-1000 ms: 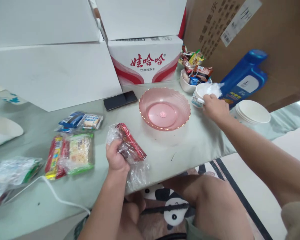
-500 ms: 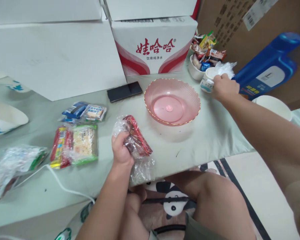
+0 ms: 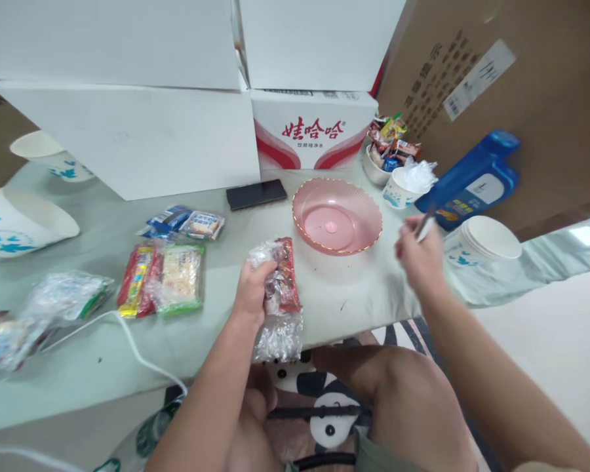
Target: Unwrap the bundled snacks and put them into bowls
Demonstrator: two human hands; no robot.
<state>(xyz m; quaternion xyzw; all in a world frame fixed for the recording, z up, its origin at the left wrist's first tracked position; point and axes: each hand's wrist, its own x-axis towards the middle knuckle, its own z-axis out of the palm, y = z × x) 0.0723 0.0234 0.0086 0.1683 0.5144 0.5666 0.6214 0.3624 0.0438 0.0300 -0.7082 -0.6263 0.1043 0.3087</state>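
My left hand (image 3: 253, 288) is closed around a red snack packet (image 3: 288, 275) in crinkled clear plastic, low over the near side of the table. A loose end of clear wrapping (image 3: 279, 337) hangs below it, at the table's front edge. My right hand (image 3: 417, 252), smeared by motion, is closed on a slim dark-and-white object (image 3: 424, 224) whose kind I cannot make out. It is right of the pink ribbed bowl (image 3: 330, 229), which has a gold rim and holds no snacks. Behind this hand stands a paper cup (image 3: 397, 191) with crumpled clear plastic (image 3: 419, 176) in it.
Several wrapped snacks (image 3: 181, 275) lie at the left, with a white cable (image 3: 132, 344) in front. A black phone (image 3: 256, 195) rests before the white boxes (image 3: 314, 128). At the right are a snack-filled bowl (image 3: 377, 172), a blue bottle (image 3: 472, 187) and stacked paper cups (image 3: 482, 242).
My right hand has moved from the paper cup toward me, with the slim object now visible in it. My left hand still holds the packet, now turned more upright. The view has shifted.
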